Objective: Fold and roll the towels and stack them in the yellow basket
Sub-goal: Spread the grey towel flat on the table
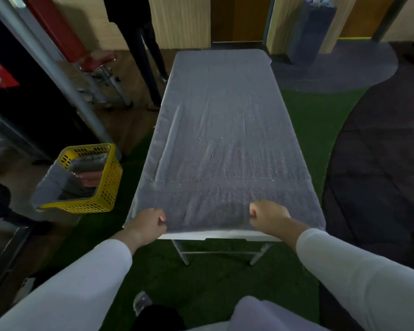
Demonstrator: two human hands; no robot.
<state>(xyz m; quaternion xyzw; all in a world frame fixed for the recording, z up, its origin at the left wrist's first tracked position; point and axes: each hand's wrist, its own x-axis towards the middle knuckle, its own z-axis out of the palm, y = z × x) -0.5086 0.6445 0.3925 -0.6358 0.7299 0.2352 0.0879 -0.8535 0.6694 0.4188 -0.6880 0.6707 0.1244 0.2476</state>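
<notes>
A large grey towel (220, 130) lies spread flat over a narrow white folding table (215, 235), covering almost all of its top. My left hand (148, 224) grips the towel's near edge towards the left corner, fingers curled round the cloth. My right hand (268, 215) grips the same near edge further right, also with curled fingers. The yellow basket (105, 185) stands on the floor left of the table. It holds rolled towels, and a grey towel (49, 185) hangs over its left rim.
A person's dark-trousered legs (148, 56) stand beyond the table's far left corner, near a red stool (98, 60). A slanted grey metal post (58, 75) rises behind the basket. Green turf covers the floor around the table, with dark mats to the right.
</notes>
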